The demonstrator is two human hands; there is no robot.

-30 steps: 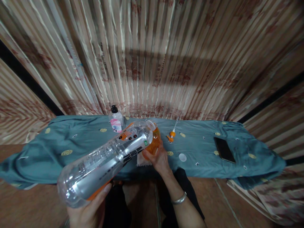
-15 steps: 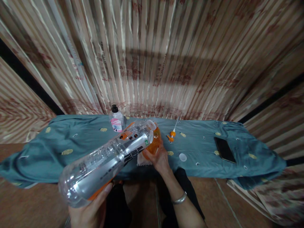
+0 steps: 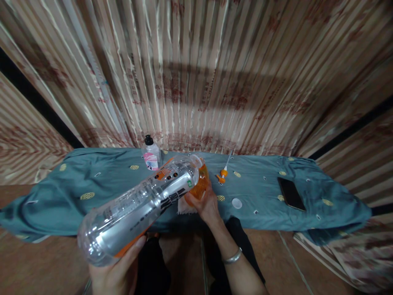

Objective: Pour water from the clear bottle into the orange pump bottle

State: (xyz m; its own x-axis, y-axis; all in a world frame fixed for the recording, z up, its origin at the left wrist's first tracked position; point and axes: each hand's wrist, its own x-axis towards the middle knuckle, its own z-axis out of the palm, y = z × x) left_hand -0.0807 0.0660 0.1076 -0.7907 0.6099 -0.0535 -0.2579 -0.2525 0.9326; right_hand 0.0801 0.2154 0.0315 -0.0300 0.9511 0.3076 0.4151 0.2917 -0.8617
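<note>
My left hand point(image 3: 123, 262) is closed under the base end of a large clear plastic bottle point(image 3: 132, 217) with a silver and orange label. The bottle is tilted, its neck pointing up and right, and its mouth meets the top of a smaller orange bottle point(image 3: 199, 189). Wrapped around that orange bottle is my right hand point(image 3: 207, 205), with a silver bracelet on the wrist. Whether liquid runs between the two mouths I cannot tell. A small whitish cloth point(image 3: 186, 207) lies beneath the orange bottle.
A teal patterned cloth point(image 3: 110, 196) covers the bench. On it are a clear bottle with a black cap point(image 3: 151, 155), an orange pump head point(image 3: 222, 175) with its tube, a white round lid point(image 3: 236, 203) and a dark phone point(image 3: 291, 193). Striped curtain point(image 3: 196, 73) hangs behind.
The large bottle has shifted very slightly at its base end, its mouth still at the orange bottle. Both hands keep their hold.
</note>
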